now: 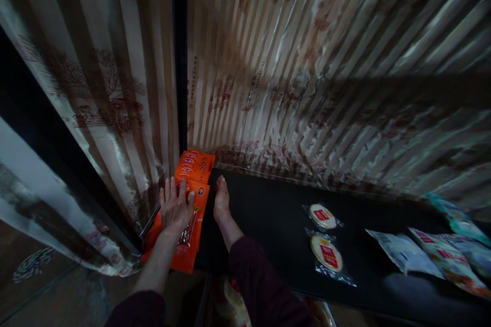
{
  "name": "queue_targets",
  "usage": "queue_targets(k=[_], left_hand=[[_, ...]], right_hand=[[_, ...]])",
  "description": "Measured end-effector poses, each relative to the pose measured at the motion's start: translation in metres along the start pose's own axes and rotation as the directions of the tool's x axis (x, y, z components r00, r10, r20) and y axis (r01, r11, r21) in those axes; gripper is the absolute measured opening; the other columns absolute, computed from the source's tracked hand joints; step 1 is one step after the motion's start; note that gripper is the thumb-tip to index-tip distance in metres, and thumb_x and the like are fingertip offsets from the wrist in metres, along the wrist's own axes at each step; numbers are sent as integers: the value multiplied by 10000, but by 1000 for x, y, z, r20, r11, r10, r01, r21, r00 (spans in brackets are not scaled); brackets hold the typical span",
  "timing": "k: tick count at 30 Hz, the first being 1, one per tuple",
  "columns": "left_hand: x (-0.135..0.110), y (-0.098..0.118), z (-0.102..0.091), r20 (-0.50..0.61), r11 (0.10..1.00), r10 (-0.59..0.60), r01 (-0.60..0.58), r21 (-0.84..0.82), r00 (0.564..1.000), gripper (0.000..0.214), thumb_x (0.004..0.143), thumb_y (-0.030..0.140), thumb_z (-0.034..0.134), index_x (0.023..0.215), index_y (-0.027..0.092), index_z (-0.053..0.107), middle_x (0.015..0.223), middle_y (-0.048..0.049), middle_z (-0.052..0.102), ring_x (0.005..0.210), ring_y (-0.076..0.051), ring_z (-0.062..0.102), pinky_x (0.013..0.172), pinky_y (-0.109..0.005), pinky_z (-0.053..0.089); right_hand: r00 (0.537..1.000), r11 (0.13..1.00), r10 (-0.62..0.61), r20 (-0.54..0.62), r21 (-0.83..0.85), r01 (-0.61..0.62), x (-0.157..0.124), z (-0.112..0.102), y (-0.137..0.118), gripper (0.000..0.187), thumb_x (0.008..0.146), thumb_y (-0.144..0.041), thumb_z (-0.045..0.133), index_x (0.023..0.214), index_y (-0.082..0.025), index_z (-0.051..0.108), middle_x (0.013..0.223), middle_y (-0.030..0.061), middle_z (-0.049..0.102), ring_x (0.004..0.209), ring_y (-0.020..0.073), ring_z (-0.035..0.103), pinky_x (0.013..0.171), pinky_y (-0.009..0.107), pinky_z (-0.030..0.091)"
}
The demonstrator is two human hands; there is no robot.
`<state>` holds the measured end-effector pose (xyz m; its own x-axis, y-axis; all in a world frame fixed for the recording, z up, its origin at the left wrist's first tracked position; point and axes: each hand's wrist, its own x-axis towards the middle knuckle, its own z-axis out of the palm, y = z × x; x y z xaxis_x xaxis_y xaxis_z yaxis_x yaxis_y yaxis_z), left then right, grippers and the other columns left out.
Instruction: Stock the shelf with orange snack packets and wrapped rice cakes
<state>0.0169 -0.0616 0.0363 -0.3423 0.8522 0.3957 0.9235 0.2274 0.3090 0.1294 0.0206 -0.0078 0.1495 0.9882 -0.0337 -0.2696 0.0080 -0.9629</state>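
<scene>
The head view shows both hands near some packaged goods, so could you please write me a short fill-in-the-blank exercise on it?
1. The left hand is over packets whose main colour is ____.
2. The number of round packs lying on the black surface is ____.
3. The main colour of the labels on those round packs is ____.
4. Of the person's two hands, the one nearer the round packs is the ____ one.

Missing words: orange; two; red; right.

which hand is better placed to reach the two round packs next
Probably the right hand: it is open, looks to hold nothing, and is nearer the two round packs on the black surface. The left hand is farther off, spread over the orange packets.
</scene>
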Motion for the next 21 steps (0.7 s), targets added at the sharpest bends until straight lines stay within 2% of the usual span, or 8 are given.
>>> queue_targets(k=[3, 9, 14, 18, 21], left_hand=[[-2, 3, -8, 40, 1000, -10, 10, -1, 999, 520, 911, 367, 342, 1349, 115, 466, 1485, -191, 315, 1407, -319, 194, 1120, -529, 192], [-16, 4, -25, 95, 1000, -11, 11, 3, 995, 518, 925, 360, 300, 1366, 127, 442, 1512, -171, 265, 1422, -304, 136, 1123, -529, 174], [-39, 2, -25, 154, 997, 59, -66, 40, 986, 556, 923, 395, 316, 1423, 153, 343, 1534, -155, 201, 1429, -293, 90, 1131, -523, 143], [-48, -2, -21, 235, 996, 64, -78, 47, 970, 550, 921, 392, 322, 1428, 178, 336, 1543, -137, 167, 1428, -285, 95, 1134, -504, 150], [-46, -4, -22, 257, 996, 70, -82, 37, 964, 545, 921, 388, 316, 1422, 175, 348, 1543, -132, 177, 1429, -280, 100, 1134, -505, 147]], right_hand=[[998, 999, 53, -44, -7, -53, -18, -7, -2, 703, 862, -614, 366, 1401, -163, 376, 1494, 87, 326, 1375, 193, 316, 1132, 399, 247], [999, 994, 48, 0, -103, -48, -47, -16, -1, 701, 877, -637, 289, 1412, -189, 362, 1490, 71, 335, 1376, 183, 312, 1115, 394, 290], [999, 988, 44, 26, -148, -39, -60, -1, -10, 733, 878, -639, 289, 1409, -139, 368, 1481, 92, 346, 1371, 207, 323, 1105, 391, 310], [990, 986, 22, 137, -170, 2, -69, 15, -20, 664, 904, -598, 251, 1369, -160, 432, 1395, 85, 482, 1287, 208, 456, 1064, 378, 368], [991, 969, 38, 130, -247, -5, -76, 16, -23, 703, 896, -604, 246, 1409, -137, 363, 1443, 103, 413, 1329, 210, 398, 1093, 382, 321]])
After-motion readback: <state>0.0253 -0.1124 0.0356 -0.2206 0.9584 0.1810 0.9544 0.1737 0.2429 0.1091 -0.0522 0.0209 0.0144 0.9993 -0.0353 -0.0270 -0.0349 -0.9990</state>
